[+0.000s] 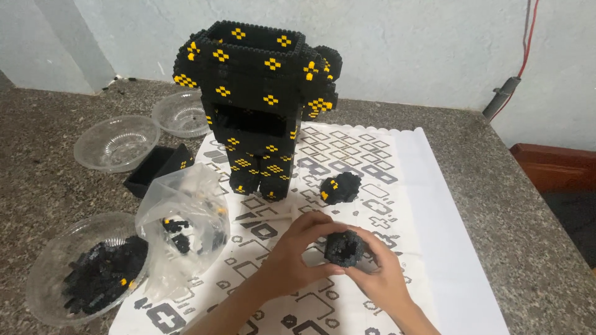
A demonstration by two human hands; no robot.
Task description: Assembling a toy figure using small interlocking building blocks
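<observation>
Both of my hands grip a small round black brick piece [343,248] low in the middle of the view. My left hand [298,251] wraps it from the left, my right hand [385,273] cups it from the right and below. A similar black piece with yellow marks [340,188] lies on the white patterned sheet [428,205] just beyond my hands. Behind that stands a tall black brick figure with yellow marks [257,105], its top open.
A clear plastic bag with black bricks [183,226] sits left of my hands. A clear bowl of black bricks [93,273] is at lower left. Two empty clear bowls [117,142] [180,113] and a black box [158,166] stand further back. A red cable [528,37] hangs on the wall.
</observation>
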